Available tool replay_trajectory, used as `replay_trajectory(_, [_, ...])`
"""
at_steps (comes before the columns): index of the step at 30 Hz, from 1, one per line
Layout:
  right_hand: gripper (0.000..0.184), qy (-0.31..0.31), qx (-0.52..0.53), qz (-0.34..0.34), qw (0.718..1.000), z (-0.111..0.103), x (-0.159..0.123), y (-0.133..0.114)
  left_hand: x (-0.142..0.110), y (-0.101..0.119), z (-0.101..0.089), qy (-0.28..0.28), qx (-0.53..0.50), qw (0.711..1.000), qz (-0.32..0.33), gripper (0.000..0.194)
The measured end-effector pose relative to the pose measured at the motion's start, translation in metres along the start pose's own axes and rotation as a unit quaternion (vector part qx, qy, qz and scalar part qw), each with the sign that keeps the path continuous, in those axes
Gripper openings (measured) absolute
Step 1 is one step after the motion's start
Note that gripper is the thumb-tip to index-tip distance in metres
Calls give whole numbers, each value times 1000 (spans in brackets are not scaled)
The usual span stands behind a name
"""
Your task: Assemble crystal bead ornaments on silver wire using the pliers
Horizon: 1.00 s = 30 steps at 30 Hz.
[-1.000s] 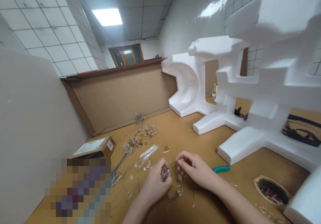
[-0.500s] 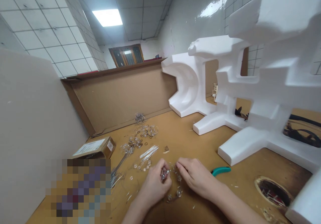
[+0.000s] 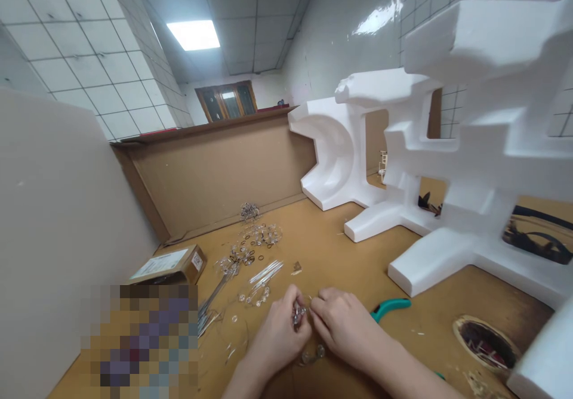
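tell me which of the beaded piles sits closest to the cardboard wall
The small, compact pile right by the base of the cardboard wall; the looser beaded piles spread farther from it, nearer the left hand.

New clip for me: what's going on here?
A person works with both hands close together over a tabletop. The left hand holds a small cluster of clear beads; the right hand has its fingertips right beside it, though what they grip is too small to tell. Straight metallic pieces lie beyond the left hand, and a teal handle shows beside the right.
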State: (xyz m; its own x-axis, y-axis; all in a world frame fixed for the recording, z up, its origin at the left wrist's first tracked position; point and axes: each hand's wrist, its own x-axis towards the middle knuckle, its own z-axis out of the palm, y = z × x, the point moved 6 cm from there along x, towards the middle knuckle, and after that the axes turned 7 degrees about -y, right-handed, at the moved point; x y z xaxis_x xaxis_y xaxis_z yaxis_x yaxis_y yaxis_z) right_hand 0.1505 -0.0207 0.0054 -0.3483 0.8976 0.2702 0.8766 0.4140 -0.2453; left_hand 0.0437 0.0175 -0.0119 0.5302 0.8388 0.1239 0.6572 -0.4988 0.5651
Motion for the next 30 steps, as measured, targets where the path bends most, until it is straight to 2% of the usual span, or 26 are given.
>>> replay_trajectory(6, [23, -2, 26, -25, 999, 0, -4, -1, 0, 0, 1, -5, -2, 1000, 5, 16])
replay_trajectory(10, [25, 6, 150, -21, 988, -8, -1, 11, 1, 1, 1, -8, -7, 999, 33, 13])
replay_trajectory(14, [23, 43, 259, 23, 965, -15, 5, 26, 1, 4, 2, -15, -23, 998, 52, 14])
replay_trajectory(20, [18, 53, 286, 30, 956, -16, 6, 29, 0, 25, -7, -44, -84, 990, 101, 27])
replay_trajectory(24, [17, 49, 298, 23, 953, -17, 4, 28, 0, 28, -13, -57, -90, 989, 101, 36])
replay_trajectory(30, [16, 53, 311, 21, 949, -19, 3, 26, -4, 30, -29, -8, -29, 995, 93, 19])
